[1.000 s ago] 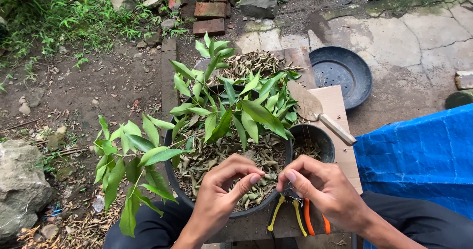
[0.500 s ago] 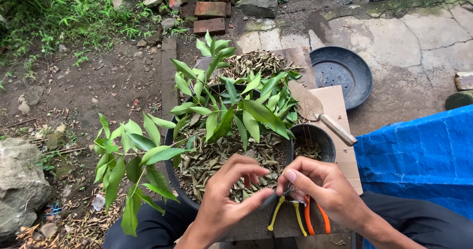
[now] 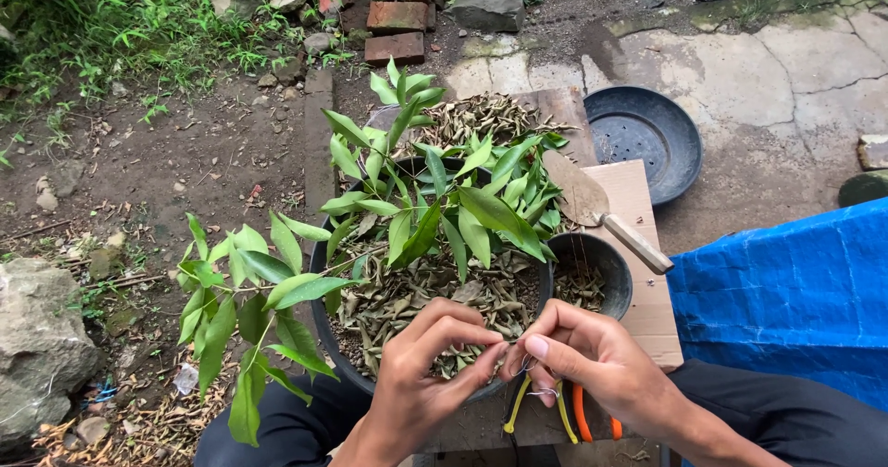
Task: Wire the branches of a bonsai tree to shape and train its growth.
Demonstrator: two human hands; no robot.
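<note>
Your left hand (image 3: 421, 374) and right hand (image 3: 583, 361) are pinching a thin wire (image 3: 529, 367) together at the near rim of the black pot (image 3: 319, 291), above the pliers (image 3: 555, 416) lying on the board's near edge.

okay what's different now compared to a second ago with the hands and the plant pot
Very little. The left hand and right hand stay pinched together over the near rim of the black pot, their fingertips only shifting slightly. What they pinch is too small to tell. The leafy plant, trowel and pliers have not moved.

Bare soil (image 3: 185, 153), cracked paving (image 3: 777, 69), daylight
</note>
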